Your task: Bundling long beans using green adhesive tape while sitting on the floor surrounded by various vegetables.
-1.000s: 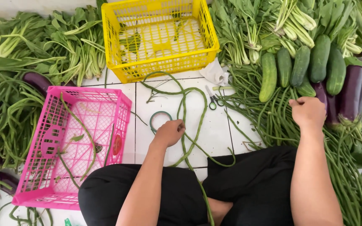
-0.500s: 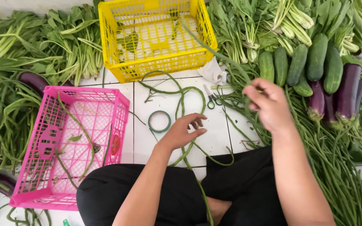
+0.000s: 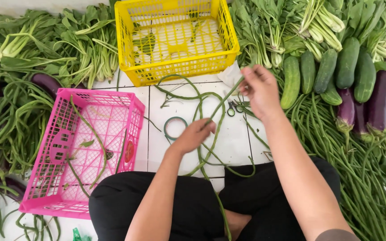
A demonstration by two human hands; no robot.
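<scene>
- My left hand (image 3: 193,136): grip pinched together on the lower stretch of a long bean (image 3: 223,101), held low over the white tiled floor (image 3: 237,134) so the pod runs taut.
- My right hand (image 3: 260,89): grip closed on the upper end of the same long bean, raised toward the yellow crate (image 3: 175,40); the two holds keep the pod in a straight slant between them, clear of the loose ones.
- Loose long beans (image 3: 202,111): curled on the floor just under the hands (within reach, I judge, for picking one at a time).
- Roll of green tape (image 3: 175,128): flat on the floor, just left of my left hand.
- Small scissors (image 3: 233,108): on the floor below my right hand.
- Pink crate (image 3: 86,151): beside my left knee, a few beans lying inside; a round red-orange label on its near side wall.
- Yellow crate: ahead, a few green scraps inside.
- Cucumbers (image 3: 331,71) and purple eggplants (image 3: 376,105): laid side by side at right, leafy greens (image 3: 68,49) heaped at left.
</scene>
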